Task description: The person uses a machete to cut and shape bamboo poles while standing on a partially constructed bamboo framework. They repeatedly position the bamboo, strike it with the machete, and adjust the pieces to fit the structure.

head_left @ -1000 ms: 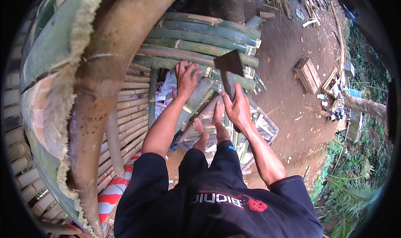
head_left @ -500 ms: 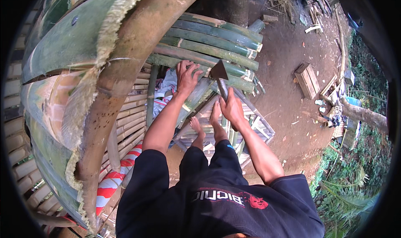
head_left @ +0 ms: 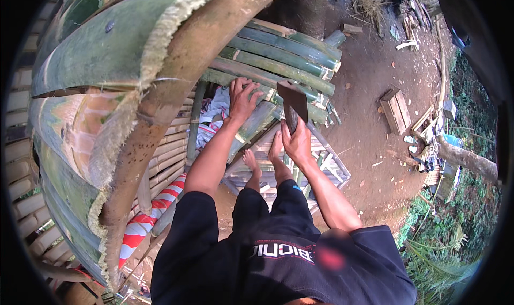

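My right hand (head_left: 296, 144) is wrapped round the wooden handle of a hatchet (head_left: 295, 100), its dark, flat metal head raised over the ends of the bamboo. My left hand (head_left: 243, 100) rests with fingers spread on a green bamboo pole (head_left: 220, 78), the nearest of a row of several poles laid side by side. Just below the left hand slants a wide piece of bamboo (head_left: 259, 121). Both bare feet (head_left: 275, 146) stand on a slatted bamboo platform (head_left: 334, 168) under my hands.
At the left a large roof of split bamboo (head_left: 101, 53) leans close, edged by a thick brown pole (head_left: 176, 75). Red and white striped cloth (head_left: 152, 214) wraps a post beneath it. To the right a wooden box (head_left: 395, 111) sits on the dirt, near a log (head_left: 466, 158).
The hatchet head has turned and dropped slightly, showing a broader face of its blade. My left hand stays on the bamboo. The whole view has shifted a little.
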